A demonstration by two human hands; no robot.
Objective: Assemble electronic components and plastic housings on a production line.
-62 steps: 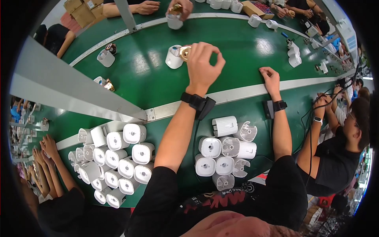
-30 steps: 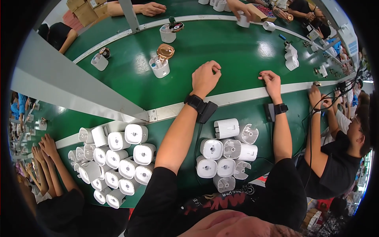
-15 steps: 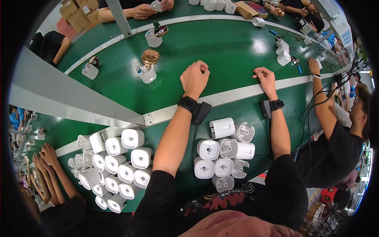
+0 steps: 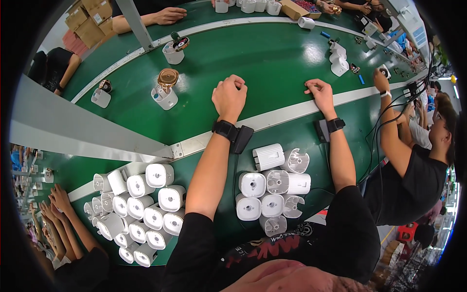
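My left hand rests on the green bench beyond the pale rail, its fingers curled in and nothing showing in them. To its left stands a white housing with a copper-coloured lid tilted above it. My right hand lies just past the rail, fingers loosely bent together, with no object visible in it. Black straps with small boxes circle both wrists. Between my forearms, on the near side of the rail, sits a group of white ribbed housings.
More white housings cluster left of my left forearm. A grey post crosses the left side. Farther off are two open units, stacked white cups and a blue cylinder. Black cables hang at right, beside a co-worker's arm.
The view has shifted slightly, moving the bench items leftward. My hands keep nearly the same curled pose. The co-worker at right now raises a small round-faced part; the person opposite no longer shows a pale piece.
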